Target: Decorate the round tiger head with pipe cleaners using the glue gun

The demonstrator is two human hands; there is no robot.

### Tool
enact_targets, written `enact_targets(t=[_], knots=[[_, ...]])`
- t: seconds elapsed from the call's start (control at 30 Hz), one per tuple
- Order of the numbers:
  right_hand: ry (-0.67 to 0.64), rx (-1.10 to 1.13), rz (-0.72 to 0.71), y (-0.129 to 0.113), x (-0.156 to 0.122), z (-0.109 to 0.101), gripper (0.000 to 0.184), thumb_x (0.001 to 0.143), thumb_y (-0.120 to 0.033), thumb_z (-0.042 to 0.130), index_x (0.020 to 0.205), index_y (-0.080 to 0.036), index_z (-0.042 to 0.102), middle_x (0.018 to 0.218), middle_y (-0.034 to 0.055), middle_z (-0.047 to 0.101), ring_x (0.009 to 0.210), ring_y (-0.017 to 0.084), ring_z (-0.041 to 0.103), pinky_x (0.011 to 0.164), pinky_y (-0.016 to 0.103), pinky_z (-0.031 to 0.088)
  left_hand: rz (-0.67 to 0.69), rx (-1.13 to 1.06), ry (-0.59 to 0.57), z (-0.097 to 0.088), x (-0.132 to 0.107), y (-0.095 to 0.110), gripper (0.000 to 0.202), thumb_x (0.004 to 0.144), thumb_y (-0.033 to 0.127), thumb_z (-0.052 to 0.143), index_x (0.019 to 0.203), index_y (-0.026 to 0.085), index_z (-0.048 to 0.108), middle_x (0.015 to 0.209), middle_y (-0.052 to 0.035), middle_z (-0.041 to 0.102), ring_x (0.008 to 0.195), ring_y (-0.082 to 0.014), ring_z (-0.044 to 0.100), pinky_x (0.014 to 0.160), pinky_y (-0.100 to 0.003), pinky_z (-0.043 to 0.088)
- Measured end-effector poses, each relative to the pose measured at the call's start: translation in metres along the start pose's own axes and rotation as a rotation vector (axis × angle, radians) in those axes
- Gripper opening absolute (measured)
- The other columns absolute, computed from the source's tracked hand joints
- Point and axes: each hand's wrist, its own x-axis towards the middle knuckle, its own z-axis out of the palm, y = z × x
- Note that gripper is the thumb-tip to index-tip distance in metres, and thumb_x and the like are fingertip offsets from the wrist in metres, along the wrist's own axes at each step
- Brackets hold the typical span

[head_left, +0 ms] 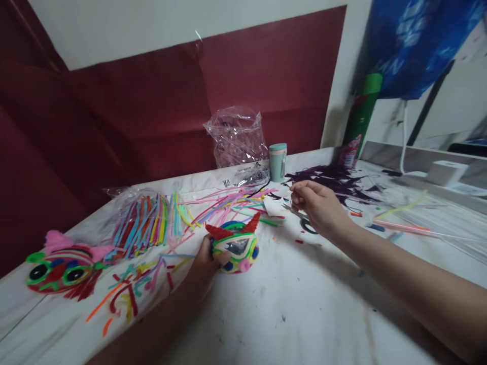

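Note:
My left hand (205, 258) grips a small colourful pipe-cleaner animal head (236, 246) with red ears and a pink snout, resting on the white table (289, 304). My right hand (317, 205) reaches forward over the table with its fingers pinched together above a pair of scissors (304, 219). What the pinch holds is too small to make out. Loose pipe cleaners (232, 203) lie scattered just beyond both hands.
A second pipe-cleaner head (63, 266) with pink ears lies at the left. A bag of coloured pipe cleaners (142, 220), a clear plastic bag (238, 137), a teal cup (277, 161), dark purple scraps (335, 180) and long straws (407, 225) crowd the far table.

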Motion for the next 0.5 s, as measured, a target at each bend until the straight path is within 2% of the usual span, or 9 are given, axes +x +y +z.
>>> enact_targets(t=[0.13, 0.5], knots=[[-0.014, -0.005, 0.01, 0.003, 0.0005, -0.0007, 0.01, 0.071, -0.024, 0.065, 0.065, -0.02, 0.059, 0.05, -0.0065, 0.05, 0.044, 0.008, 0.043, 0.045, 0.023, 0.038, -0.004, 0.008, -0.029, -0.0023, 0.0015, -0.0028, 0.061, 0.06, 0.04, 0.08, 0.11, 0.018, 0.053, 0.11, -0.0127, 0.069, 0.103, -0.0322, 0.063, 0.084, -0.039, 0.049], [-0.048, 0.008, -0.013, 0.0042, 0.0008, -0.0017, 0.015, 0.073, -0.02, 0.061, 0.061, -0.021, 0.052, 0.048, -0.0084, 0.04, 0.045, 0.008, 0.037, 0.047, 0.023, 0.036, 0.001, 0.046, -0.018, 0.0003, -0.0001, -0.0006, 0.062, 0.061, 0.044, 0.079, 0.112, 0.019, 0.053, 0.112, -0.0131, 0.067, 0.102, -0.0322, 0.062, 0.084, -0.039, 0.049]])
